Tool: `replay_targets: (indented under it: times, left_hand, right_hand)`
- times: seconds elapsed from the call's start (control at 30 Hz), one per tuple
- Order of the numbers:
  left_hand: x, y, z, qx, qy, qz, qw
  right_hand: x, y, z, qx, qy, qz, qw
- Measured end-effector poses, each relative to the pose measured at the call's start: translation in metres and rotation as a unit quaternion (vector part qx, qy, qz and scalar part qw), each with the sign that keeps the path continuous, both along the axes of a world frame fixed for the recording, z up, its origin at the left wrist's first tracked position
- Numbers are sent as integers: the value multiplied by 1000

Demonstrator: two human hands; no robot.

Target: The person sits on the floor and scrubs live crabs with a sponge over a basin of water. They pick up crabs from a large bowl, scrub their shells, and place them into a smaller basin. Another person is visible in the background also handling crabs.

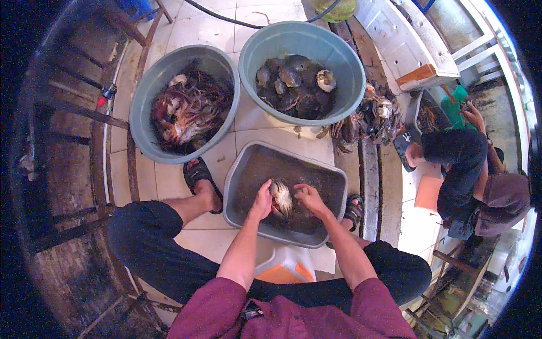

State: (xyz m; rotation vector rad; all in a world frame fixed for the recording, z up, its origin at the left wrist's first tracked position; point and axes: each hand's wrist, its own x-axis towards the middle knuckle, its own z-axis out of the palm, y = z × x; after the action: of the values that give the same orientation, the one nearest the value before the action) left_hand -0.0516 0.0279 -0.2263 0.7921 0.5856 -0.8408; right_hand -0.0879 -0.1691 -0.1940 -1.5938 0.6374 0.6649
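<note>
Grey rectangular tub [243, 169] on tiled floor, left hand [262, 202] and right hand [309, 200] both gripping one crab [281, 199] over its murky water, round basin of crab shells [302, 68] beyond, basin of crab legs [183, 104] beside it.

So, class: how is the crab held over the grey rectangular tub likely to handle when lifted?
The crab probably feels stiff, since its domed shell keeps its shape between the left hand and right hand. It looks wet, so likely slippery. The thin legs seen on crabs in the round tub suggest they snap easily.
</note>
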Motion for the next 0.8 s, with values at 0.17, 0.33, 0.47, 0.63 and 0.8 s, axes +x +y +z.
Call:
replay_targets:
  times: [0.17, 0.33, 0.47, 0.63, 0.8]
  left_hand:
    - [16, 28, -7, -131, -77, -96, 984]
    - [15, 21, 3, -46, -91, -78, 992]
    - [2, 22, 5, -3, -42, -72, 997]
    - [-11, 25, -1, -36, 4, -89, 995]
    - [-18, 42, -6, 68, -135, -113, 982]
  right_hand:
    - [8, 6, -10, 27, -81, -75, 994]
    - [-17, -24, -27, -273, -125, 57, 952]
    - [-33, -23, -16, -392, -149, 121, 900]
    - [-42, -17, -42, -263, -187, 250, 913]
    - [-30, 8, -4, -331, -154, 103, 925]
